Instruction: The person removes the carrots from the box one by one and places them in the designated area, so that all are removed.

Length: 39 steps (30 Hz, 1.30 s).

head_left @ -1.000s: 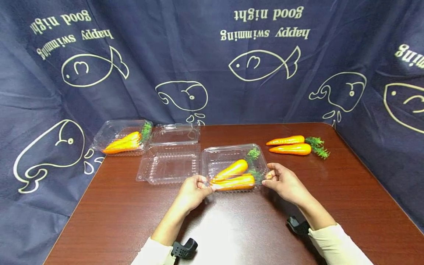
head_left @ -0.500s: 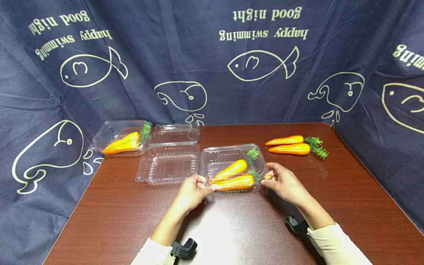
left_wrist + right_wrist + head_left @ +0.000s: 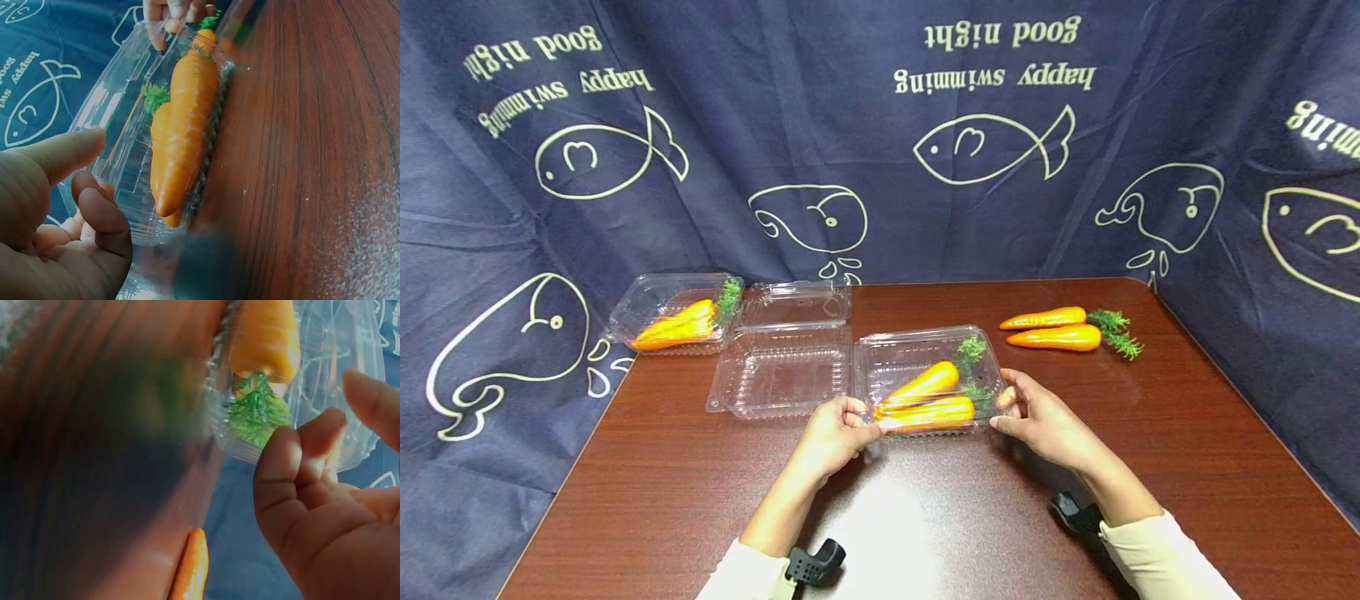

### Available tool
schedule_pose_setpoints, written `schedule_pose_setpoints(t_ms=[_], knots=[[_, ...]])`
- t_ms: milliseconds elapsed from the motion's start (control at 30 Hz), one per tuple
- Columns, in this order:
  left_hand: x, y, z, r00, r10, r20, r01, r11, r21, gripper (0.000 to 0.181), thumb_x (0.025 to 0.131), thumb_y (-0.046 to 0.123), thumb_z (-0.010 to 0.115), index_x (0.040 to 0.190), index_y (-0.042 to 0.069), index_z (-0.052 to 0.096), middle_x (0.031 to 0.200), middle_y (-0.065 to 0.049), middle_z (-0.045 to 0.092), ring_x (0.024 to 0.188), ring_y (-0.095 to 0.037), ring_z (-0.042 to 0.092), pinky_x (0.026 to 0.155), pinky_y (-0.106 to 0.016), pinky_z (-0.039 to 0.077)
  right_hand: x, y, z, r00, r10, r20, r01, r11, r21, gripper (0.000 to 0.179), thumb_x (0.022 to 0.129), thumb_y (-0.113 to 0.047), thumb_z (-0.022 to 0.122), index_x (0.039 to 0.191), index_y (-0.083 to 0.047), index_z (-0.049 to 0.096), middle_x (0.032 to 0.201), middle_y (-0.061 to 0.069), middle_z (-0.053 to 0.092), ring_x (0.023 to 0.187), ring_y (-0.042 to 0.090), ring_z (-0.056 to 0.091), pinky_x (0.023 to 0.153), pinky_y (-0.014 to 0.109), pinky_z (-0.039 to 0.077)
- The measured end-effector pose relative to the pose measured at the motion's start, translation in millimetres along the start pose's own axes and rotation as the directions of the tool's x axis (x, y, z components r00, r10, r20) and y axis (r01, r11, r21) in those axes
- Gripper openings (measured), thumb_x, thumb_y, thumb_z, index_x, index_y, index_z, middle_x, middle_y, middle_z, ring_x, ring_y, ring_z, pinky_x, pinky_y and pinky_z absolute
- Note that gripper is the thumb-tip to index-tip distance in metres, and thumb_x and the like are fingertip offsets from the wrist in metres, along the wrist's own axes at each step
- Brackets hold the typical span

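Observation:
A clear plastic clamshell container (image 3: 880, 354) with its lid down stands in mid-table in the head view. Inside lie two orange carrots (image 3: 928, 400) with green tops (image 3: 156, 98). My left hand (image 3: 835, 442) pinches its near left corner between thumb and curled fingers. At the near right corner my right hand (image 3: 1048, 421) holds the edge the same way, thumb in front and fingers behind. Carrot tops (image 3: 259, 412) show through the plastic beside the right fingers in the right wrist view.
Left of it an open clear container (image 3: 786, 371) has its lid (image 3: 797, 304) folded back. Farther left stands a closed container (image 3: 647, 292) with carrots (image 3: 677, 325). Two loose carrots (image 3: 1052, 327) lie at the back right. A dark blue curtain (image 3: 880, 150) borders the table (image 3: 1150, 433).
The right fingers shift very slightly at the container's corner. The container, the carrots and the left hand keep their places.

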<state>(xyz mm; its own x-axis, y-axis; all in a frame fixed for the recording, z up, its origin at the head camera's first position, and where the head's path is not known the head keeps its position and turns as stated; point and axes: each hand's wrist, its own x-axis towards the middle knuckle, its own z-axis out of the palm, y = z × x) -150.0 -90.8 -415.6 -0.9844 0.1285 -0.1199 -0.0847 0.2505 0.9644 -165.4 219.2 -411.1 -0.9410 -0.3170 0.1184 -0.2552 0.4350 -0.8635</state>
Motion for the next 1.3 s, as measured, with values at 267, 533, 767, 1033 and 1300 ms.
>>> schedule_pose_setpoints(t_ms=[267, 533, 767, 1033, 1300], knots=[[0.7, 0.6, 2.1, 0.999, 0.047, -0.024, -0.044, 0.996, 0.084, 0.041, 0.076, 0.004, 0.082, 0.105, -0.004, 0.055, 0.071, 0.000, 0.054, 0.054, -0.008, 0.048, 0.046, -0.018, 0.038, -3.0, -0.3, 2.4, 0.999, -0.012, -0.050, 0.008, 0.997, -0.076, 0.070, 0.085, 0.003, 0.072, 0.142, 0.011, 0.034, 0.093, 0.009, 0.060, 0.073, 0.011, 0.054, 0.062, 0.023, 0.047], [-0.1, 0.4, 5.3, 0.994, 0.085, -0.072, -0.077, 0.990, 0.118, 0.041, 0.075, 0.006, 0.083, 0.104, -0.004, 0.055, 0.072, 0.000, 0.053, 0.056, -0.009, 0.048, 0.049, -0.020, 0.040, -6.3, -0.5, 3.7, 0.989, -0.074, -0.126, 0.044, 0.973, -0.225, 0.059, 0.084, -0.005, 0.077, 0.136, 0.004, 0.048, 0.100, 0.009, 0.067, 0.077, 0.011, 0.060, 0.064, 0.025, 0.050], [0.3, -1.5, 6.1, 0.991, 0.108, -0.077, -0.095, 0.984, 0.149, 0.037, 0.079, 0.003, 0.080, 0.106, -0.006, 0.057, 0.071, -0.003, 0.055, 0.052, -0.009, 0.051, 0.049, -0.021, 0.045, -7.6, -2.0, 3.1, 0.981, -0.113, -0.159, 0.068, 0.962, -0.265, 0.052, 0.084, -0.008, 0.079, 0.129, 0.001, 0.055, 0.101, 0.008, 0.071, 0.078, 0.011, 0.063, 0.065, 0.025, 0.051], [0.8, -3.3, 6.6, 0.994, 0.086, -0.064, -0.084, 0.996, 0.042, 0.035, 0.083, -0.001, 0.075, 0.111, -0.010, 0.055, 0.076, -0.009, 0.060, 0.057, -0.020, 0.063, 0.051, -0.026, 0.054, -7.1, 2.5, 4.2, 0.974, -0.159, -0.161, 0.108, 0.952, -0.286, 0.049, 0.082, -0.006, 0.080, 0.125, 0.003, 0.057, 0.097, 0.006, 0.071, 0.078, 0.008, 0.062, 0.068, 0.026, 0.054], [0.2, -4.6, 11.4, 0.991, 0.080, -0.110, -0.076, 0.996, 0.041, 0.034, 0.080, -0.002, 0.074, 0.109, -0.007, 0.056, 0.074, -0.004, 0.054, 0.057, -0.010, 0.051, 0.048, -0.017, 0.042, -5.7, 4.6, 4.0, 0.970, -0.177, -0.168, 0.116, 0.941, -0.319, 0.048, 0.081, -0.008, 0.081, 0.123, 0.003, 0.060, 0.094, 0.003, 0.071, 0.077, 0.009, 0.063, 0.067, 0.027, 0.053]])
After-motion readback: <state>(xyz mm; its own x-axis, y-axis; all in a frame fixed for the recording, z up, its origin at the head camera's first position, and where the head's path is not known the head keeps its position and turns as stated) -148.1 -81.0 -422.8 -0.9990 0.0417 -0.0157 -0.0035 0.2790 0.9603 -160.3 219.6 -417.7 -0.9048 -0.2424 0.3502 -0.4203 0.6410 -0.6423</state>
